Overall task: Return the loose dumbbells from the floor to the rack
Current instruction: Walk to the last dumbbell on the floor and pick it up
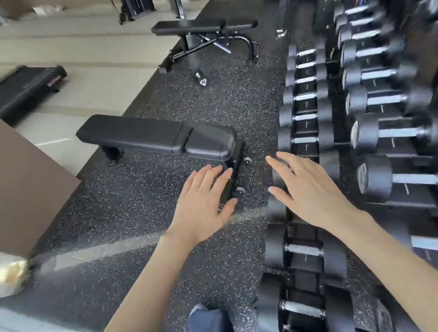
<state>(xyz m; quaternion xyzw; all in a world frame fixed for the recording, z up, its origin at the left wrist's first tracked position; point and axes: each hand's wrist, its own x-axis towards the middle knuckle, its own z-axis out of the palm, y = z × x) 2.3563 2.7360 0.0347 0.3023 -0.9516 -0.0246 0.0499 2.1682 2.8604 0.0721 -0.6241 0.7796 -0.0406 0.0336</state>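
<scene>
One loose black dumbbell point(200, 78) lies on the speckled rubber floor far ahead, just in front of the far bench. The dumbbell rack point(341, 152) runs along the right side, with rows of black dumbbells with metal handles on its tiers. My left hand point(205, 206) is stretched forward with straight fingers and holds nothing, hovering above the foot of the near bench. My right hand point(307, 190) is spread flat and empty above the rack's lowest row, in front of a dumbbell there.
A flat black bench point(157, 138) stands just ahead on the left. An adjustable bench point(201, 32) stands farther back. A brown wall corner point(15, 183) juts in at left. A low black treadmill point(20, 88) lies at far left. Open rubber floor point(233, 95) runs between benches and rack.
</scene>
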